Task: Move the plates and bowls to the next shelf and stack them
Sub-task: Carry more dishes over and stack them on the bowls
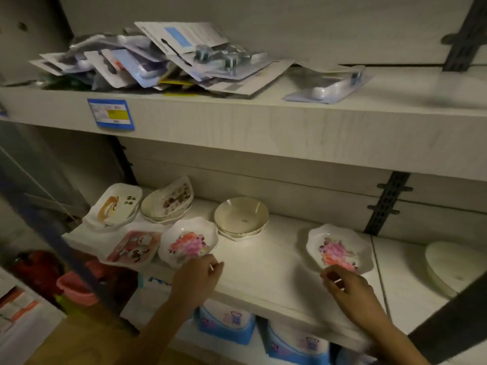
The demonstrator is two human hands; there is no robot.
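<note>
On the middle shelf [266,275] lie two scalloped white plates with pink flowers. My left hand [197,275] pinches the near rim of the left flowered plate [188,242], which sits tilted. Farther right, the other flowered plate [340,248] has my right hand [347,288] at its near rim with fingers curled; a grip is unclear. Behind stand a stack of cream bowls [241,217], another bowl stack with a printed dish leaning on it [168,201], a rectangular dish with a brown print [116,206] and a pink cartoon dish [134,246].
White plates [453,270] lie on the adjoining shelf section at right, past a seam. The upper shelf carries a heap of packaged items [158,56] and a blue price tag [110,114]. Blue-and-white packs [226,320] sit below; pink tubs [76,288] lower left.
</note>
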